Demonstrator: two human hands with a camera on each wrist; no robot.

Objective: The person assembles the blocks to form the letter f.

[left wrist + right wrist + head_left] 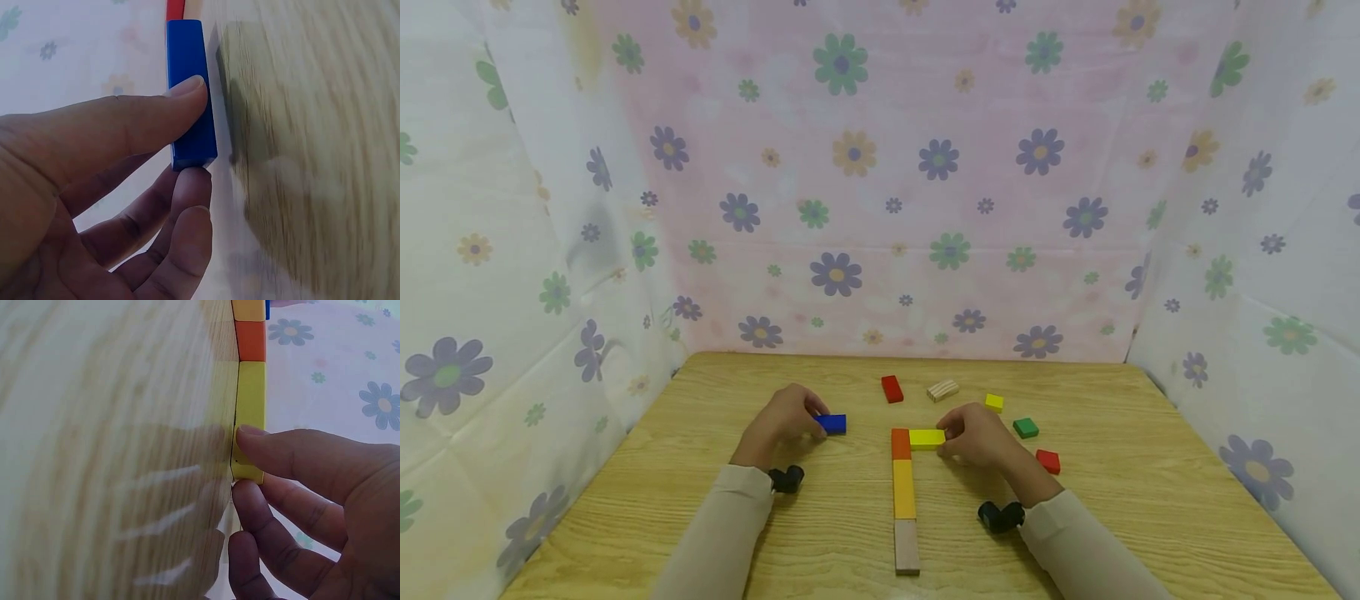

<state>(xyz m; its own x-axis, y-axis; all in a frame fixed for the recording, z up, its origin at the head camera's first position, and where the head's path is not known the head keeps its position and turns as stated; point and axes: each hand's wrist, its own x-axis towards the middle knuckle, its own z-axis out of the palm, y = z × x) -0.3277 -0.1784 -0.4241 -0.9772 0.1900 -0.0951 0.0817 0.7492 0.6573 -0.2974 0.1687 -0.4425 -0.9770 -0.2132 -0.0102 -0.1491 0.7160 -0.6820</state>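
Observation:
In the head view my left hand point(784, 418) pinches a blue wooden block point(835, 424), left of a line of blocks. The left wrist view shows the thumb on the long face of the blue block point(190, 56), with a narrow gap to the table. My right hand point(979, 435) holds the right end of a yellow block point(927, 439) between thumb and fingers. The yellow block's left end meets an orange-red block point(900, 444), which tops a column with an amber block point(904, 490) and a plain wood block point(906, 546) below it.
Farther back lie a red block point(892, 389) and a striped wood-coloured piece point(942, 390). Around the right hand are a small yellow block point(994, 403), a green block point(1026, 427) and another red block point(1048, 462). Flowered cloth point(880, 192) encloses the table's back and sides.

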